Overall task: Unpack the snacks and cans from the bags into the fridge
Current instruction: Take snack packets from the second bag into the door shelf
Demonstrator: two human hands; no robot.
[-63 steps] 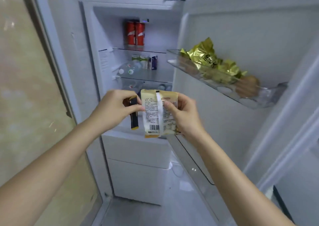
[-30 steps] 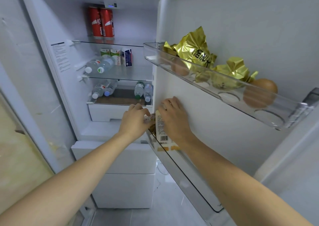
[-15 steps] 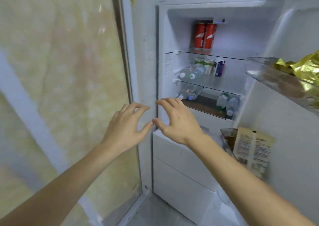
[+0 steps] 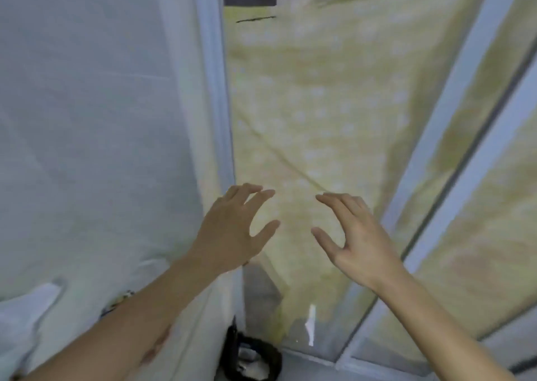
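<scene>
My left hand (image 4: 232,232) and my right hand (image 4: 354,235) hover side by side at mid-frame, both empty with fingers spread. They are held in front of a pale yellow patterned curtain (image 4: 313,113) behind glass. The fridge, the snack packets, the cans and the bags are all out of view.
A white fabric-covered surface (image 4: 87,119) fills the left side. Light grey window frame bars (image 4: 453,119) run diagonally at right. A black object (image 4: 252,357) sits low on the floor by the corner. The picture is blurred by motion.
The view has swung left, away from the open fridge, which has left the frame. Both hands let go of the snack packets, left them in the door shelf and moved apart, empty.
</scene>
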